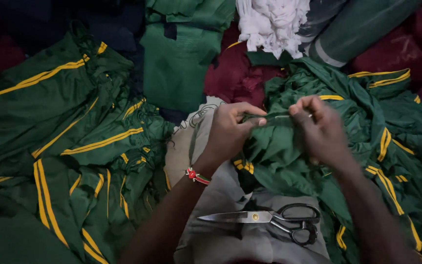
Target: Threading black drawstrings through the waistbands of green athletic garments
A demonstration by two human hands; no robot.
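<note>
My left hand [230, 129] pinches a fold of a green garment with yellow stripes [279, 151] at the middle of the view. My right hand [321, 129] grips the same fold just to the right, holding a thin pale cord or drawstring that runs between the two hands. A red and white bracelet [197, 176] sits on my left wrist. Large tailor's scissors [269, 220] with black handles lie shut on my grey-clad lap, below both hands, blades pointing left.
A pile of green garments with yellow stripes [64, 146] fills the left side. More green cloth [181, 58], maroon fabric [235, 73], a white bundle [272, 24] and a rolled green fabric [357, 29] lie at the back.
</note>
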